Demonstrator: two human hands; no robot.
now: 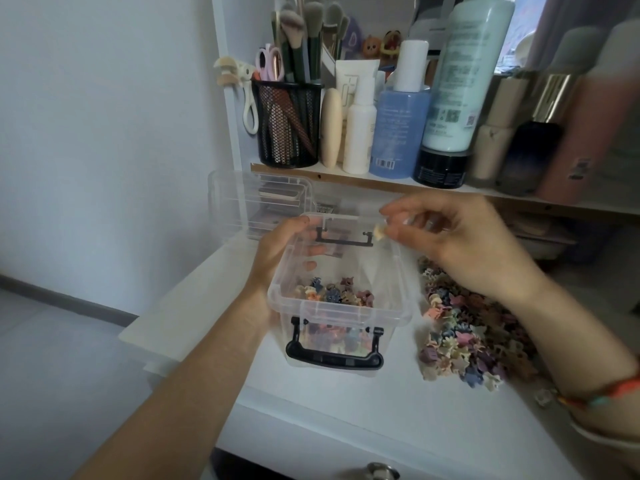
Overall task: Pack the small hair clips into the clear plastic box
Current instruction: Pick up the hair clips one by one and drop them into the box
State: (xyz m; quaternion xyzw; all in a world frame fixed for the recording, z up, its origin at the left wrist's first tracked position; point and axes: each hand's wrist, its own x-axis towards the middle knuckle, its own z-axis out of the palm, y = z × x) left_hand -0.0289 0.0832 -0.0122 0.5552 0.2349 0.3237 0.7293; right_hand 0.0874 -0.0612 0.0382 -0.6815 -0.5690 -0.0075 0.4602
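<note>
**White desk (346,417) below a cosmetics shelf (381,181): one clip poised over the box**

The clear plastic box (341,308) stands open at the desk's middle. Its lid (256,202) is set aside towards the far left corner. The left hand (280,247) grips the box's left wall, fingers curled over the rim, probably to steady it. The right hand (460,244) pinches a cream clip (379,233) between thumb and fingertips above the far right rim (placed for a drop). Packed clips (332,294) cover the box floor. The loose pile (464,337) lies just right of the box, within short reach.

Head-worn wide view, facing forward and down, close above desk (346,410)
</note>
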